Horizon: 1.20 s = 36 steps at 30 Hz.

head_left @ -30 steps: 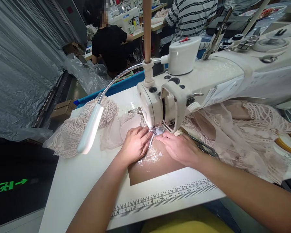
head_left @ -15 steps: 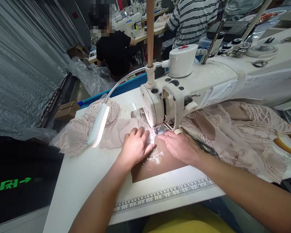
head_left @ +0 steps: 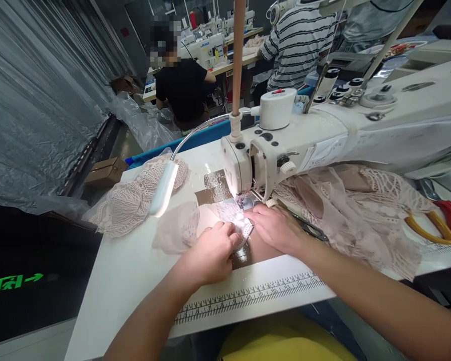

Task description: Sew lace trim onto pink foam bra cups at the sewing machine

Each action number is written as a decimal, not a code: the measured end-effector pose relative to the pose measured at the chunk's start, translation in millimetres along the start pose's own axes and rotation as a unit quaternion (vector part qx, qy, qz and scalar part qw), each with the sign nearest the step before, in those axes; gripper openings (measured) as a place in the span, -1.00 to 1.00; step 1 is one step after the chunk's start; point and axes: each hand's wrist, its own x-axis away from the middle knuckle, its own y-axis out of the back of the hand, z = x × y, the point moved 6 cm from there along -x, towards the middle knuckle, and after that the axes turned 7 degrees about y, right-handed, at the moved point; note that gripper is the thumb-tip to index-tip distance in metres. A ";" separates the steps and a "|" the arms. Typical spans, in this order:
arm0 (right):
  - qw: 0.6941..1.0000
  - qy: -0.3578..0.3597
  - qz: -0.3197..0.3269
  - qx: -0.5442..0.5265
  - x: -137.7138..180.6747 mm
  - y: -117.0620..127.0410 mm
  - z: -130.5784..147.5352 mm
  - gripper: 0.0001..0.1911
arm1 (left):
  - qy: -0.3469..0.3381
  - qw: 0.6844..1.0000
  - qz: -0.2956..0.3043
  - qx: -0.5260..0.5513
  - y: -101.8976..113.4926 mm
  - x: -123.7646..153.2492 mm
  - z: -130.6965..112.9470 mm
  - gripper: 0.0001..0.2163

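- Lace piece (head_left: 227, 210): lies partly over the brown sheet (head_left: 265, 249), in front of the sewing machine head (head_left: 236, 163), its far edge close to the presser foot. Whether the foot is clamping it, we cannot tell.
- Left hand (head_left: 215, 250): thumb and fingertips drawn together at the lace's near edge; we read this as a pinch.
- Right hand (head_left: 273, 226): laid flat, fingers extended, tips at the lace's right side by the foot; we see no pinch there.
- Sheer section (head_left: 176, 228): spreads leftward from the lace onto the white table (head_left: 122, 281).
- Progress, our judgement: the piece is mid-handling, with its edge being lined up. Stitching done or left cannot be read at this size.
- Other pieces: lace bundle (head_left: 126, 205) at left, lace heap (head_left: 372, 220) at right. Which is finished, if either, we cannot say.
- Remaining, we judge: at least this edge; the piece has not been released.
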 end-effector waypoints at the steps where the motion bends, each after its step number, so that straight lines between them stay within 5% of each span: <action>1: 1.000 0.000 -0.004 -0.002 0.4 -0.7 -0.3 -0.66 | 0.003 1.000 -0.017 0.005 -2.3 -2.3 1.4 -0.75; 7: 0.996 0.027 -0.072 -0.040 7.5 8.0 3.8 -0.68 | 0.044 0.974 -0.050 0.218 -9.3 -21.0 39.5 -0.70; 12: 0.993 0.076 -0.080 0.035 14.8 22.4 22.7 -0.56 | 0.062 0.848 -0.023 0.526 -18.6 -24.7 70.1 -0.63; 15: 0.991 0.086 -0.047 0.089 8.0 19.6 34.6 -0.46 | 0.056 0.833 -0.028 0.549 -20.5 -25.9 73.0 -0.63; 19: 0.993 0.080 -0.035 0.080 -11.8 8.9 41.2 -0.74 | 0.049 0.837 -0.041 0.543 -20.2 -25.0 70.5 -0.63; 22: 0.993 0.092 -0.070 0.024 -17.2 9.2 39.6 -0.72 | 0.046 0.848 -0.036 0.527 -18.9 -20.4 65.7 -0.64; 26: 0.982 0.104 -0.092 -0.126 1.9 19.1 32.1 -0.73 | 0.005 0.913 -0.027 0.408 -11.9 -13.0 52.8 -0.68; 30: 0.981 0.100 -0.020 -0.168 32.6 20.4 30.3 -0.77 | -0.030 0.970 -0.063 0.232 -2.5 -9.3 44.5 -0.70; 36: 0.985 0.064 0.015 -0.163 47.9 23.1 25.4 -0.78 | -0.048 0.989 -0.066 0.121 0.3 -10.8 35.7 -0.69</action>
